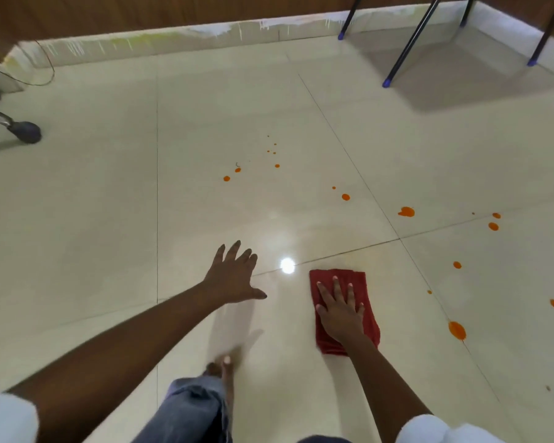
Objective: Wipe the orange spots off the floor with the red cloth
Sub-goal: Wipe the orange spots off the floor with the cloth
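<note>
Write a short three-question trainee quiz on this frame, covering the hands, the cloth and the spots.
1. True or false: the right hand lies flat, fingers straight, on the red cloth.
2. The left hand is: A) holding the cloth; B) spread open, holding nothing; C) out of view.
3. Fill in: the big orange spot nearest the cloth lies to the cloth's ____ (left or right).

Key: 1 true; 2 B; 3 right.
</note>
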`<state>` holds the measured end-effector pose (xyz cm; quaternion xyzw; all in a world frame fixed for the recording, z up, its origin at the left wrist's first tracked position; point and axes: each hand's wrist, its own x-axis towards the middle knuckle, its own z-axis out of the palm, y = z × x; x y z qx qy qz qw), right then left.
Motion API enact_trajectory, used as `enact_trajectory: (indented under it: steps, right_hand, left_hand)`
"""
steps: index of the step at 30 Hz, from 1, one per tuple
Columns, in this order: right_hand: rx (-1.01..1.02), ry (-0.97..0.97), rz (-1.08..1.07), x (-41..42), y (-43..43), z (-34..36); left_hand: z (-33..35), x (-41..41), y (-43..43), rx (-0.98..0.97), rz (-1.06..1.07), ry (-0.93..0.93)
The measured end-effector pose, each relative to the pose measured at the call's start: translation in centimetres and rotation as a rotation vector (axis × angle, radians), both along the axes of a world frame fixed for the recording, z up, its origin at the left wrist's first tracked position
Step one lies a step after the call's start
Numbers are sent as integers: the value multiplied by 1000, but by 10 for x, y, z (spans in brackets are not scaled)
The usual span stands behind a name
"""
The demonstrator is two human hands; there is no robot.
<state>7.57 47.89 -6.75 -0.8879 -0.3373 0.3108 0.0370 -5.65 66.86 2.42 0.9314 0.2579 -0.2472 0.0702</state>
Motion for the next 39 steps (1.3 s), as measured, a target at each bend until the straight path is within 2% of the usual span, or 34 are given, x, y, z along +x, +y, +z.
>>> enact_trajectory:
  steps: [4,5,7,11,16,20,23,25,26,28,30,32,34,36,37,39]
  right_hand:
    - [-10,-20,74,9,46,-3]
    - [5,-30,131,6,49,1]
    - [17,-32,237,18,108,-20]
    - [28,-115,418,37,123,-16]
    - [-27,-134,-60,99,107,-14]
    - [3,-170,-224,145,105,-21]
    - [37,-169,-354,186,144,-27]
    - [71,-170,-326,195,184,-28]
    - [91,-171,-245,189,203,-27]
    - [136,-159,2,160,219,-28]
    - [169,-173,202,133,196,-29]
    - [168,-245,164,147,152,-30]
    - [89,-299,-31,196,138,-33]
    - [55,-262,-224,236,167,-31]
    - [66,-251,-232,241,193,-31]
    - [111,-224,-90,221,241,-34]
  left_hand:
    - [-34,11,16,-12,-18,49]
    - [-35,9,12,20,-34,58]
    - [-66,21,56,42,5,57]
    - [-78,22,57,26,0,29]
    - [-91,56,85,36,-60,-50]
    - [-104,70,97,66,-122,-69]
    - [-113,73,98,79,-137,-108]
    - [-117,73,101,100,-155,-147]
    - [-118,71,103,117,-153,-191]
    - [-116,68,106,55,-129,-142]
    - [-128,64,109,7,-122,-192]
    - [-131,64,109,4,-125,-208]
    - [-133,64,108,-7,-118,-236]
    - [-132,66,107,-29,-105,-239]
    - [-133,66,107,-30,-97,-242]
    - [-130,66,108,-33,-99,-229]
